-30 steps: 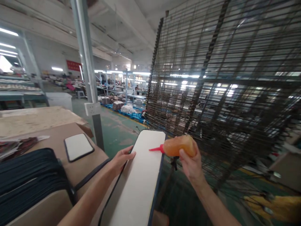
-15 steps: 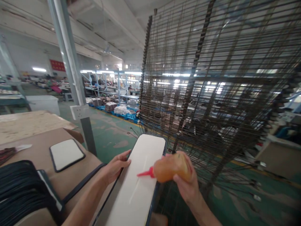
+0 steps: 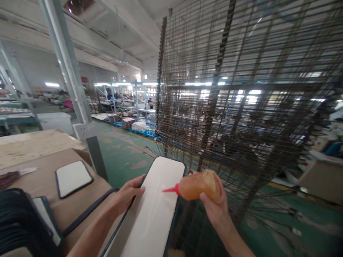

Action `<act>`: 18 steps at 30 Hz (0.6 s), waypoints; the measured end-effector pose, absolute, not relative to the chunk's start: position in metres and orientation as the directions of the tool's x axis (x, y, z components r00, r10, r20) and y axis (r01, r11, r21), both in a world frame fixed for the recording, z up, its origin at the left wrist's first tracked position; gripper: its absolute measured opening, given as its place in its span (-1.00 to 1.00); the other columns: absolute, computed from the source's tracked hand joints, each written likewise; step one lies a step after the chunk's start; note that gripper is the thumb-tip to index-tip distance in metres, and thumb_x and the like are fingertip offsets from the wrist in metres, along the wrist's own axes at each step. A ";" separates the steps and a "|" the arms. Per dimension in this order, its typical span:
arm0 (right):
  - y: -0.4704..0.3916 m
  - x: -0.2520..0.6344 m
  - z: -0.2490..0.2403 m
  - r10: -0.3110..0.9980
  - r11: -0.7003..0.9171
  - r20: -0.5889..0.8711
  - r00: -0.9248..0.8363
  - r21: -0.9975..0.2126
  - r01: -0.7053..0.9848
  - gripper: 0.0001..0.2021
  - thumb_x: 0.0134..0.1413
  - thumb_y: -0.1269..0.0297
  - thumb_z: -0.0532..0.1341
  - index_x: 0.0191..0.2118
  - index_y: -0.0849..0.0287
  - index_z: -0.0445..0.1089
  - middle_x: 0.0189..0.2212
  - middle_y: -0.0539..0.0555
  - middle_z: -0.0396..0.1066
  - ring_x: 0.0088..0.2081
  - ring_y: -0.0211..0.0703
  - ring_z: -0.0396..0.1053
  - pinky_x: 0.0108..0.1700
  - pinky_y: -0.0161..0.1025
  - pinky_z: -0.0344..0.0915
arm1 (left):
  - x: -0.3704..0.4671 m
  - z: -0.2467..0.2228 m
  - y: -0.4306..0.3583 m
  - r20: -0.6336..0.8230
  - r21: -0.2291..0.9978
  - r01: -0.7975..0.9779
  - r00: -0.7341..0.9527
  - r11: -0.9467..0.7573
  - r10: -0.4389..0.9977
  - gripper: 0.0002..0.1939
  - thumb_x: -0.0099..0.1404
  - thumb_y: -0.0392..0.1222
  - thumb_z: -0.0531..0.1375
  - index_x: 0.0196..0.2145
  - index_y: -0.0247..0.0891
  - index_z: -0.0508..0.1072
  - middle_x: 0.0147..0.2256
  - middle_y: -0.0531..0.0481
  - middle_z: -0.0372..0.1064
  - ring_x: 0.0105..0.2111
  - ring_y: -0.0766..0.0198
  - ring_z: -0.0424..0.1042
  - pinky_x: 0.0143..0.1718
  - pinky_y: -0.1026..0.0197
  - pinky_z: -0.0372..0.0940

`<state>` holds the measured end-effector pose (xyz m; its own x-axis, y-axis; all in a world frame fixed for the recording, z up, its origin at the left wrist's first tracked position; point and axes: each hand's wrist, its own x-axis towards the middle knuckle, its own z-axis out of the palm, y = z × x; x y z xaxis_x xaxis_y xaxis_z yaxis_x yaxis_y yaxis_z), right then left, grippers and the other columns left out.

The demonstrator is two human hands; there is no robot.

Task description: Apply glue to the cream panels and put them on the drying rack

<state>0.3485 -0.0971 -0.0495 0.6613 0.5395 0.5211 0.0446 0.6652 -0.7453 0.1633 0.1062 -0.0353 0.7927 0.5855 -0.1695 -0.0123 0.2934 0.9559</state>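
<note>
My right hand [image 3: 215, 205] is wrapped round a squeeze bottle [image 3: 197, 186] of amber liquid, most likely glue, tipped on its side. Its red nozzle points left, just over or touching a long cream panel [image 3: 152, 210] with dark edging; I cannot tell which. Faint shiny streaks run along the panel's face. At the panel's left edge my left hand [image 3: 131, 194] grips it, thumb on top and fingers beneath. A smaller cream panel [image 3: 73, 178] with dark edging lies on the brown-covered table to the left.
Beside my left forearm are a dark stack of edged pieces [image 3: 18, 221] and a dark strip [image 3: 88, 212]. A large wire rack [image 3: 227, 107] stands close on the right. A grey post [image 3: 68, 67] with a socket box rises behind the table [image 3: 104, 194].
The bottle's nozzle has moved slightly up and right along the panel. Both hands keep their holds. The whole view has shifted a little.
</note>
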 end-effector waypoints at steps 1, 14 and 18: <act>-0.095 0.356 -0.046 0.479 0.692 0.515 0.711 -0.720 0.055 -0.36 -0.19 0.28 0.44 0.07 -0.03 0.22 -0.05 0.11 0.48 0.01 0.11 0.41 0.14 0.16 0.24 | 0.165 -0.034 0.106 -0.189 0.949 -0.010 0.783 0.315 0.593 -0.14 -0.19 -0.26 0.38 0.14 -0.35 0.34 -0.33 -0.05 0.57 -0.43 0.15 0.48 -0.39 0.26 0.33; -0.078 0.361 -0.067 0.510 0.652 0.430 0.745 -0.759 -0.008 -0.31 -0.21 0.23 0.45 0.08 -0.02 0.19 -0.03 0.10 0.44 0.05 0.09 0.37 0.20 0.20 0.10 | 0.166 -0.050 0.109 -0.316 0.904 -0.007 0.663 0.428 0.679 -0.03 -0.13 -0.38 0.35 0.26 -0.40 0.14 -0.32 -0.04 0.57 -0.43 0.24 0.47 -0.35 0.29 0.34; -0.072 0.355 -0.071 0.577 0.611 0.421 0.699 -0.792 -0.027 -0.30 -0.23 0.26 0.46 0.09 -0.01 0.21 -0.02 0.11 0.44 0.01 0.06 0.40 0.15 0.12 0.20 | 0.169 -0.053 0.108 -0.332 0.895 -0.012 0.648 0.446 0.685 -0.08 -0.07 -0.42 0.32 0.26 -0.38 0.14 -0.34 -0.05 0.56 -0.42 0.21 0.49 -0.34 0.26 0.37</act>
<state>0.3550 -0.0720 -0.0714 0.6993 0.5774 0.4214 -0.0271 0.6105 -0.7915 0.1695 0.1082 -0.0526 0.6485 0.6850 -0.3321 -0.0124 0.4457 0.8951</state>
